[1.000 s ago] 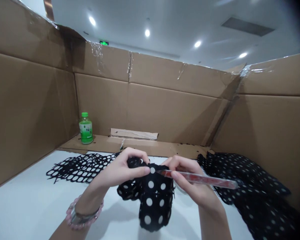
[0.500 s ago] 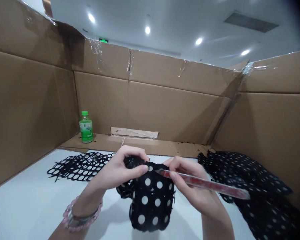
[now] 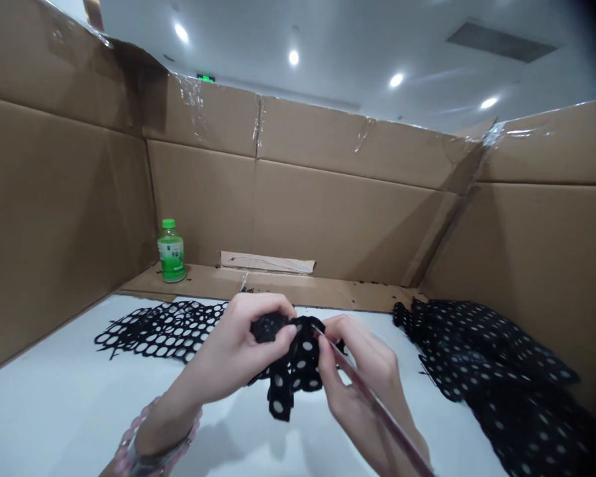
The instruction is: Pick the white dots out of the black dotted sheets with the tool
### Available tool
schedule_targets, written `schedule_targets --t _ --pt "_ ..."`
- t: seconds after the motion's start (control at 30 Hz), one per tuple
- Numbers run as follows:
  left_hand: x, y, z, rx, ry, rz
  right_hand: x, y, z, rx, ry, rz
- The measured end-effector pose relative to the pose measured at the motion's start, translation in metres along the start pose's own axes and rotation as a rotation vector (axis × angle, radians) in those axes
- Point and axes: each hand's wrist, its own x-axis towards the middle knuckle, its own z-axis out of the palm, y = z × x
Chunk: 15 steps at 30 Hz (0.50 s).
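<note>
Black fabric with white dots [image 3: 306, 363] hangs in folds between my two hands, above the white table. My left hand [image 3: 246, 341] is closed on its bunched upper left part, thumb and fingers pressed together. Between the thumb and fingers of my right hand [image 3: 360, 371] is a slim reddish tool with a clear cover [image 3: 377, 405]. The tool's tip meets the upper edge of the fabric, and its handle slants down to the lower right. Whether my right fingers also grip the fabric is hidden.
Black net with large holes [image 3: 163, 328] lies at the left. A green bottle [image 3: 171, 255] stands at the back left. Dark dotted fabric [image 3: 496, 371] is heaped at the right. Cardboard walls [image 3: 347, 218] surround the white table [image 3: 54, 404].
The dotted fabric has folded up and narrowed, with a strip now hanging down. My right hand has turned and moved slightly left, and the tool points more steeply downward.
</note>
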Motion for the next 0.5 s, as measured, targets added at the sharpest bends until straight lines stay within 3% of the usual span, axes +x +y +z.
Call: schedule_targets --t 0.13,0.23,0.33,0.5 --pt "0.001 -0.002 0.0 -0.044 -0.002 -0.023 0.004 0.003 0.002 -0.015 0.028 -0.016" --pt "0.006 -0.011 -0.003 -0.136 0.024 -0.082 0.012 0.013 -0.009 0.214 -0.059 0.075" --pt "0.011 -0.019 -0.007 -0.189 0.093 -0.137 0.017 0.024 -0.019 0.443 -0.044 0.127" --pt "0.012 -0.018 -0.01 -0.161 0.08 -0.138 0.016 0.029 -0.023 0.551 -0.018 0.14"
